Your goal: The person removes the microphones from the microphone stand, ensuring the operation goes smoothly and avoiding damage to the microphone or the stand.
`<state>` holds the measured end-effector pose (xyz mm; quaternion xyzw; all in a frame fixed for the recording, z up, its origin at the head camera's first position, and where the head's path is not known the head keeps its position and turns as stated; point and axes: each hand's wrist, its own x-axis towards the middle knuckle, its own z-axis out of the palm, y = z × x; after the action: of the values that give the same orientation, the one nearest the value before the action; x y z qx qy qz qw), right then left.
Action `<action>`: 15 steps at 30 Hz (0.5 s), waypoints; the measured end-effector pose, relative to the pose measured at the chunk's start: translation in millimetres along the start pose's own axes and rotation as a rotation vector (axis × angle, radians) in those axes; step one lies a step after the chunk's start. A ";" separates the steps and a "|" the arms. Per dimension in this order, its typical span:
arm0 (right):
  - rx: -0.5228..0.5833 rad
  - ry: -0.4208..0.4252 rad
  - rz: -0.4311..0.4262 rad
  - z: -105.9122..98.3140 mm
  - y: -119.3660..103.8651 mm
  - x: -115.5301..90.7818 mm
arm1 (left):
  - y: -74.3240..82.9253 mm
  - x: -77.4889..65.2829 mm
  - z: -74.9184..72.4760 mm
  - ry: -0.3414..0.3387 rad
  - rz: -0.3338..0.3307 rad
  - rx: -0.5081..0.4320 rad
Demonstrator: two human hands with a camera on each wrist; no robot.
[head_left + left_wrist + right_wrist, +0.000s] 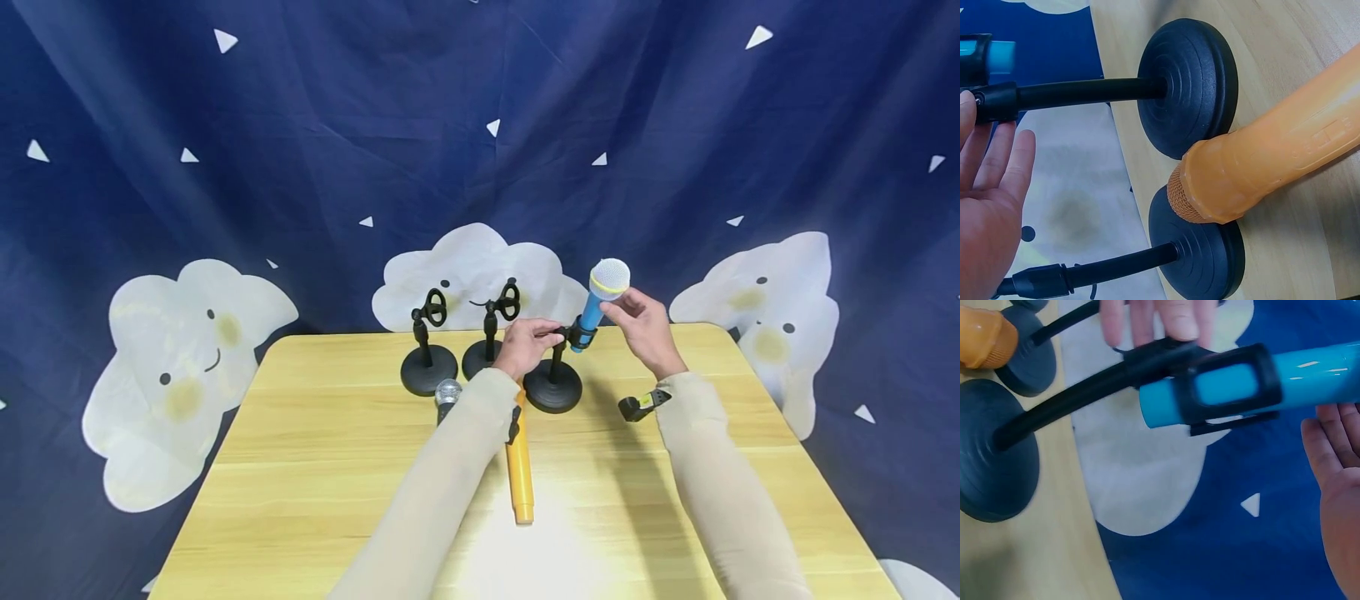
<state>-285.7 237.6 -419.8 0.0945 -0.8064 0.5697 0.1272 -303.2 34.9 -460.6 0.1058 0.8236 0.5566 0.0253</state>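
Note:
A blue microphone [592, 312] with a white mesh head leans in the clip of a black microphone stand [553, 387], its lower end passing through the clip. My right hand [647, 332] pinches the microphone's body just below the head. At the top of that stand, my left hand [527, 347] holds the joint under the clip, thumb on one side and fingers behind. The right wrist view shows the blue handle [1229, 384] inside the clip's frame. Under my left forearm lies an orange microphone [521, 479], partly covered in the head view.
Two more black stands with bare clips, one at the left [428, 370] and one in the middle [480, 357], stand along the table's back edge. A silver-headed microphone [447, 392] lies partly behind my left sleeve. Behind the wooden table [315, 467] hangs a dark blue curtain [315, 167].

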 end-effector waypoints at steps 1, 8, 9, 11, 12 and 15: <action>0.010 0.000 -0.003 -1.5 0.1 1.7 | -0.2 0.3 0.1 0.002 0.004 -0.001; 0.019 -0.006 -0.022 -8.6 -3.8 5.9 | -0.8 1.1 0.8 0.001 0.008 -0.012; 0.020 -0.007 -0.024 -8.8 -4.5 6.2 | -0.8 1.0 0.7 0.000 0.005 -0.012; 0.028 -0.006 -0.028 -9.1 -6.0 6.9 | -0.9 1.1 0.6 -0.002 -0.008 -0.005; 0.034 -0.006 -0.029 -9.2 -6.9 7.1 | -1.0 1.2 0.6 -0.002 -0.011 0.000; 0.051 -0.006 -0.032 -9.9 -9.4 7.9 | -1.3 1.4 0.7 -0.002 -0.021 0.012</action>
<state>-289.5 243.7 -405.8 0.1121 -0.7905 0.5876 0.1314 -304.7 35.4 -462.0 0.0981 0.8278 0.5515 0.0314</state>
